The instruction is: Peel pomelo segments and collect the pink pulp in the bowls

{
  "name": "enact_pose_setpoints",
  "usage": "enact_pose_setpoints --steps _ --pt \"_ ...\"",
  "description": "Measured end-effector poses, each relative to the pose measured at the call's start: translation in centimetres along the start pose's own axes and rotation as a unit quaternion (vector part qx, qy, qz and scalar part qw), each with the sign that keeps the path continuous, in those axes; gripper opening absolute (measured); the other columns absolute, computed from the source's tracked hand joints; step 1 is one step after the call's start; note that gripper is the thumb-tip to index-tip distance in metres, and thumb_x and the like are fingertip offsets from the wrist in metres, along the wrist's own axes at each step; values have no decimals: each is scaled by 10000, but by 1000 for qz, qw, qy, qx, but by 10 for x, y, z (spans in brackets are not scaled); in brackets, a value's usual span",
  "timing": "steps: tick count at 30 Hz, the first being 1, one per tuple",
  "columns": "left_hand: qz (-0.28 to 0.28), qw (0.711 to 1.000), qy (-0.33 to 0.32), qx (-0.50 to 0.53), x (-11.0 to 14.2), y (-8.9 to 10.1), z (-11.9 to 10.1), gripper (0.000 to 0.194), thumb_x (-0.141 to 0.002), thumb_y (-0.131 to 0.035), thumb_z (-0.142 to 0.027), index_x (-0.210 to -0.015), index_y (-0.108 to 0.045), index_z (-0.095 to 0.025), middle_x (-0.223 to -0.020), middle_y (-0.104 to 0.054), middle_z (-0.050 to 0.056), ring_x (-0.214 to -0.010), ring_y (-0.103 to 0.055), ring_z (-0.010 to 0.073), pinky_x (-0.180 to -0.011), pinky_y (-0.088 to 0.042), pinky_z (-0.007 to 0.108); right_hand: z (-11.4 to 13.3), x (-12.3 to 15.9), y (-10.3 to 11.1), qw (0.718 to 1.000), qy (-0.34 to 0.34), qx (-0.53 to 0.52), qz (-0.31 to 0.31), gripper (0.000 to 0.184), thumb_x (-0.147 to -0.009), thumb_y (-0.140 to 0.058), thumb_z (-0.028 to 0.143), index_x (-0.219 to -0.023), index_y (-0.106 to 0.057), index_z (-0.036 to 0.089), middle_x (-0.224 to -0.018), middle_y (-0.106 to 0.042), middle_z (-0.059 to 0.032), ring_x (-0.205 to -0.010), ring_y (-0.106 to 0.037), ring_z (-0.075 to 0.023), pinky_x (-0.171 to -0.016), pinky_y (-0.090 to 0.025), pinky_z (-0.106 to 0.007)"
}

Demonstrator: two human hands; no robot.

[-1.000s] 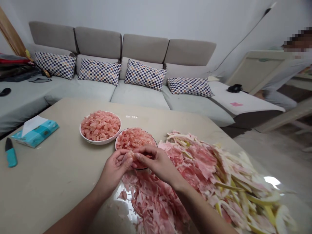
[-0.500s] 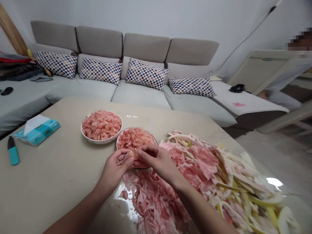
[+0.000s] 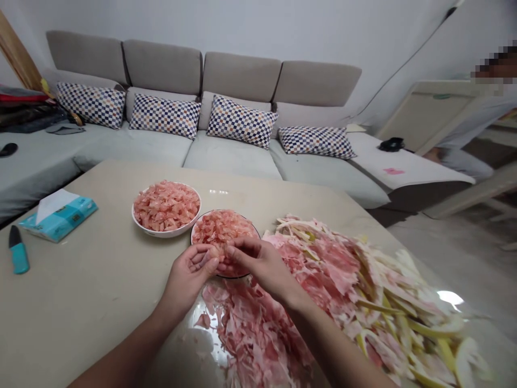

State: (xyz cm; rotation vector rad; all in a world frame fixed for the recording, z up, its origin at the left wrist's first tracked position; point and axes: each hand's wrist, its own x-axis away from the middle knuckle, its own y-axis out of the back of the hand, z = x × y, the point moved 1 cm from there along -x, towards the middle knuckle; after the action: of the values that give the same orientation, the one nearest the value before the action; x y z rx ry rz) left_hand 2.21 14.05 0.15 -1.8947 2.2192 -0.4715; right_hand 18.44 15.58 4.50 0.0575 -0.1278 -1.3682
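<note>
My left hand [image 3: 188, 277] and my right hand [image 3: 264, 267] meet over the near edge of a dark-rimmed bowl [image 3: 258, 233] heaped with pink pomelo flesh [image 3: 224, 222]. Pinched between the fingertips of both is a small, pale pink piece of pomelo flesh [image 3: 218, 251], partly hidden by my fingers. Beyond, to the left, a white bowl [image 3: 167, 234] is piled high with similar pink flesh [image 3: 166, 203]. Under and beside my right forearm spreads a heap of pink membranes [image 3: 258, 328]. Thick yellow-and-white pomelo peel [image 3: 404, 302] lies farther right.
A knife with a teal handle [image 3: 19, 257] and a blue tissue pack [image 3: 60, 218] rest on the left of the pale table [image 3: 100, 302]. Behind stands a grey sofa [image 3: 226, 156] with checked cushions [image 3: 242, 121]. A person [image 3: 480, 121] is at the far right.
My fingers shift slightly around the pomelo piece while both hands stay over the bowl's edge. The view sways a little; the bowls and heaps look unchanged.
</note>
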Motion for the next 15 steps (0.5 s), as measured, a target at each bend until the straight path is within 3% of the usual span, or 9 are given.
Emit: enact_pose_setpoints --steps 4,15 --pt "-20 1000 -2 10 -1 1 0 301 -758 -734 -308 -996 -616 -166 -896 -727 50 -821 -704 187 -796 -539 302 -7 -2 1 985 -78 -155 25 324 -684 -773 433 -848 -676 172 -769 -728 -29 -709 -702 -168 -715 -569 -306" --pt "-50 998 -5 44 0 2 0 349 -733 -755 -325 -1019 -617 -180 -904 -724 48 -810 -693 178 -793 -532 302 -10 -4 3 965 -114 -234 33 253 -691 -793 336 -837 -693 156 -696 -679 2 -669 -671 -102 -691 -562 -206"
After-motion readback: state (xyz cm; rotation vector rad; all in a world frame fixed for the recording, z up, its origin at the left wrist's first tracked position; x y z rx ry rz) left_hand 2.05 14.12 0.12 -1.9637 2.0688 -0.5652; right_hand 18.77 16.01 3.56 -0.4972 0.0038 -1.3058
